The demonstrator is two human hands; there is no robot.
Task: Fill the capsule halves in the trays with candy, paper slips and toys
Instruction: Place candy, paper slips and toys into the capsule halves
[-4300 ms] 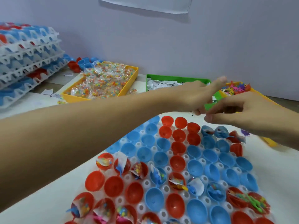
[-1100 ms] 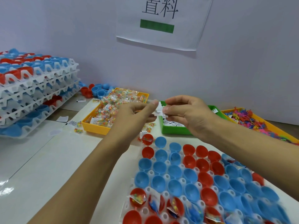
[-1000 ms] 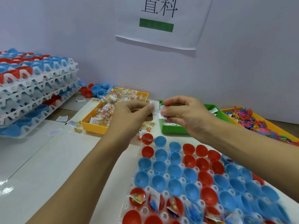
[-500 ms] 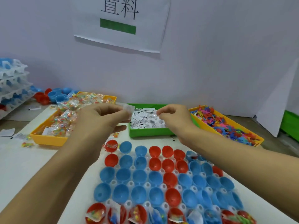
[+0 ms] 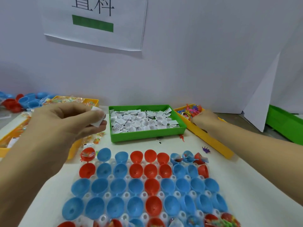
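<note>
A clear tray [image 5: 160, 194] of red and blue capsule halves fills the near table; most halves are bare, a few at the far right corner and near edge hold items. My left hand [image 5: 65, 122] hovers left of the green tray [image 5: 147, 134] of paper slips and pinches a white paper slip [image 5: 97, 117]. My right hand [image 5: 205, 119] reaches into the yellow toy tray [image 5: 211, 141], its fingers hidden among the colourful toys [image 5: 190, 110]. A yellow candy tray [image 5: 74, 149] lies mostly behind my left hand.
Loose red and blue capsule halves [image 5: 23, 102] lie at the far left. A purple toy [image 5: 206, 149] and a red toy [image 5: 182, 137] lie on the table beside the toy tray. A green bin [image 5: 285, 123] stands at the right; a white wall with a paper sign [image 5: 95, 22] is behind.
My right hand has moved right from the slip tray to the toy tray. My left hand keeps the paper slip. The view has shifted right and tilted.
</note>
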